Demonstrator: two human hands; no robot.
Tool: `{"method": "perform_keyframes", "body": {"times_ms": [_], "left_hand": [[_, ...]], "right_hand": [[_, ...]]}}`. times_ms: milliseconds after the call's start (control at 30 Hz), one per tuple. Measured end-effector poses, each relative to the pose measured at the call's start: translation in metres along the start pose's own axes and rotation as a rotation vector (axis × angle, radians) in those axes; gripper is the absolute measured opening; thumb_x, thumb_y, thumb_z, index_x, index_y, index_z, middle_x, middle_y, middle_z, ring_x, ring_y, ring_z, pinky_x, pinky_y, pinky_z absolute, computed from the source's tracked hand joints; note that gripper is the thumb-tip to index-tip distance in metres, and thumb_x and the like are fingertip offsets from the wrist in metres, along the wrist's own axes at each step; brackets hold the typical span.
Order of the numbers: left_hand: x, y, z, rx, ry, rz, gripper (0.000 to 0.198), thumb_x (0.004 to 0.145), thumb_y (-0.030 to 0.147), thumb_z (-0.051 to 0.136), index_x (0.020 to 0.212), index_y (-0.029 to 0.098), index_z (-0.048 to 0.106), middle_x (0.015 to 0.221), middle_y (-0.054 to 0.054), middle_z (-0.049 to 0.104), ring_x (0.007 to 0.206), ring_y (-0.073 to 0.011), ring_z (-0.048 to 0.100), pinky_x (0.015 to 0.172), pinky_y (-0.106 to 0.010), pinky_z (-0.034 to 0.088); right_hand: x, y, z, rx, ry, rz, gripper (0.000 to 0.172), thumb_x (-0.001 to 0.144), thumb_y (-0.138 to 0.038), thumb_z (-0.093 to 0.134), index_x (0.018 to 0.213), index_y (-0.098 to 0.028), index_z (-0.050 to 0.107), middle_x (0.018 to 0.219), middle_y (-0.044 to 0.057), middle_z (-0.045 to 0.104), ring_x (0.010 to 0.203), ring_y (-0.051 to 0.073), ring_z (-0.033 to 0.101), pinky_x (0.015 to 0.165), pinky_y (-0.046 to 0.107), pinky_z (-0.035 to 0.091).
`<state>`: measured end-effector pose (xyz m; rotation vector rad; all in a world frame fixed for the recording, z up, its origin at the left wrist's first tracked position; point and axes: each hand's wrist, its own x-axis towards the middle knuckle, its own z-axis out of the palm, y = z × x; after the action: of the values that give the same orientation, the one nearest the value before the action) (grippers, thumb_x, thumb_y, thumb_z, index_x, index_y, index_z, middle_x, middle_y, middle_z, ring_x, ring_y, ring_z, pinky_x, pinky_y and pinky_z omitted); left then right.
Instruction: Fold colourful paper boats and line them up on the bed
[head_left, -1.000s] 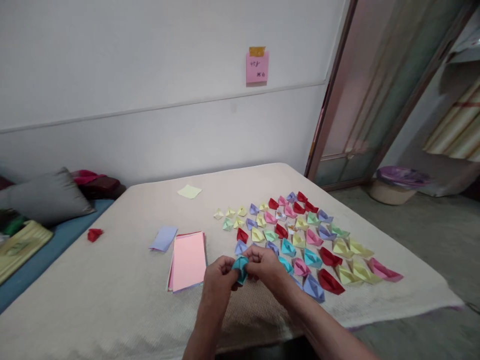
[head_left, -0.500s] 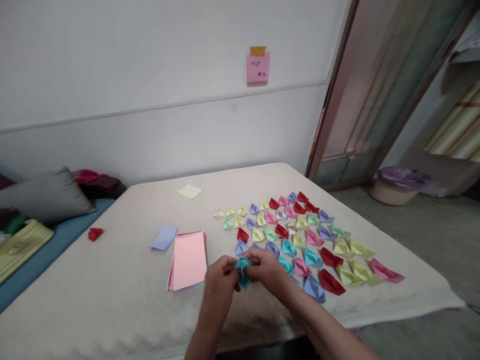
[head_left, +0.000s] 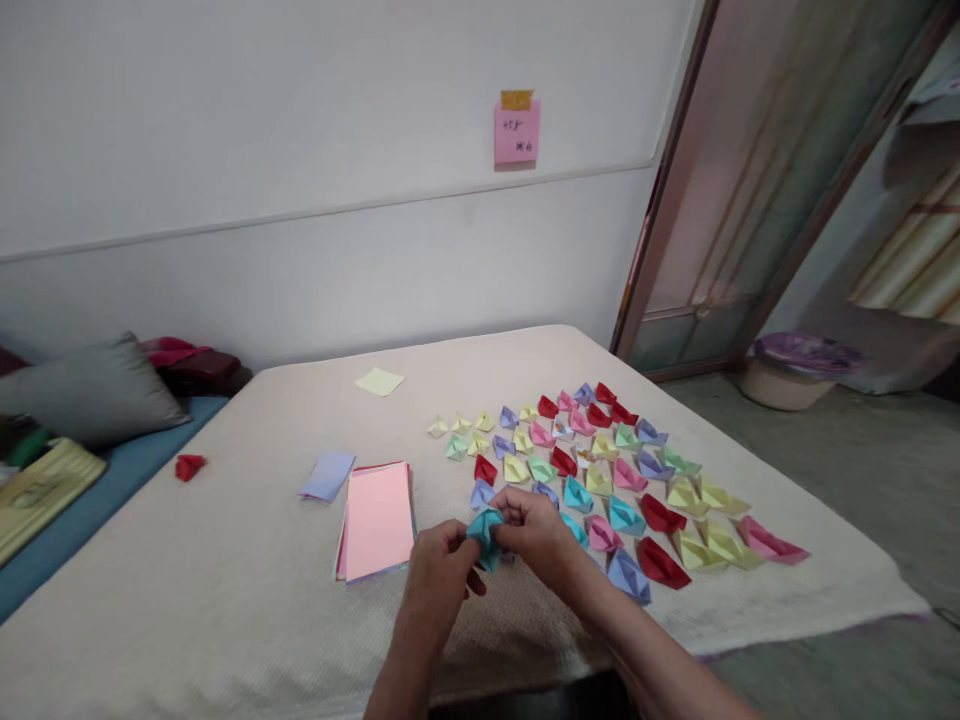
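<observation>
Between my two hands is a teal folded paper (head_left: 486, 537), held above the near part of the bed. My left hand (head_left: 441, 570) pinches its left side, with lower fingers curled beneath. The fingers of my right hand (head_left: 531, 528) grip the right edge. Just beyond and to the right stand several rows of folded paper boats (head_left: 628, 474) in red, yellow, pink, blue and green. My right hand and forearm hide some of the nearest boats. Left of my left hand lies a stack of paper sheets (head_left: 380, 520), pink on top.
A lilac sheet (head_left: 328, 475) lies beside the stack, and a pale yellow sheet (head_left: 380, 381) farther back. A crumpled red paper piece (head_left: 190, 466) is at the bed's left. A grey pillow (head_left: 97, 392) and a lidded bin (head_left: 795, 372) flank the bed (head_left: 247, 560).
The teal paper has turned a little and shows a wider face now. My right fingers have shifted slightly up along its edge, and the lower fingers of my left hand have loosened.
</observation>
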<state>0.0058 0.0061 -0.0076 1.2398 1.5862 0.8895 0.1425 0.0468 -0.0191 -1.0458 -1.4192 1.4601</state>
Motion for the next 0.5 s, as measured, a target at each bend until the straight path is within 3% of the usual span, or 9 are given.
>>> {"method": "perform_keyframes", "body": {"times_ms": [200, 400, 500], "left_hand": [[0.000, 0.000, 0.000, 0.055, 0.060, 0.035, 0.021, 0.071, 0.026, 0.051, 0.052, 0.017, 0.054, 0.036, 0.003, 0.050, 0.034, -0.0103, 0.048, 0.039, -0.020, 0.031], [-0.001, 0.002, -0.001, 0.056, 0.123, 0.055, 0.020, 0.073, 0.026, 0.048, 0.055, 0.018, 0.055, 0.040, 0.003, 0.054, 0.038, -0.0109, 0.049, 0.041, -0.020, 0.032], [-0.003, 0.005, 0.002, 0.098, 0.142, 0.075, 0.020, 0.073, 0.023, 0.048, 0.054, 0.019, 0.054, 0.041, 0.003, 0.053, 0.039, -0.0111, 0.050, 0.042, -0.020, 0.033]], "right_hand": [[-0.004, -0.003, 0.003, -0.071, 0.024, -0.067, 0.013, 0.057, -0.008, 0.048, 0.064, -0.018, 0.053, 0.050, -0.007, 0.043, 0.046, 0.008, 0.038, 0.043, 0.019, 0.028], [-0.007, 0.001, 0.014, -0.046, -0.017, -0.047, 0.021, 0.057, -0.005, 0.045, 0.070, -0.020, 0.049, 0.055, -0.007, 0.047, 0.049, 0.009, 0.043, 0.044, 0.018, 0.033], [-0.008, 0.003, 0.015, -0.112, 0.028, -0.094, 0.022, 0.058, -0.005, 0.045, 0.073, -0.020, 0.051, 0.058, -0.006, 0.049, 0.052, 0.009, 0.045, 0.045, 0.019, 0.034]]}}
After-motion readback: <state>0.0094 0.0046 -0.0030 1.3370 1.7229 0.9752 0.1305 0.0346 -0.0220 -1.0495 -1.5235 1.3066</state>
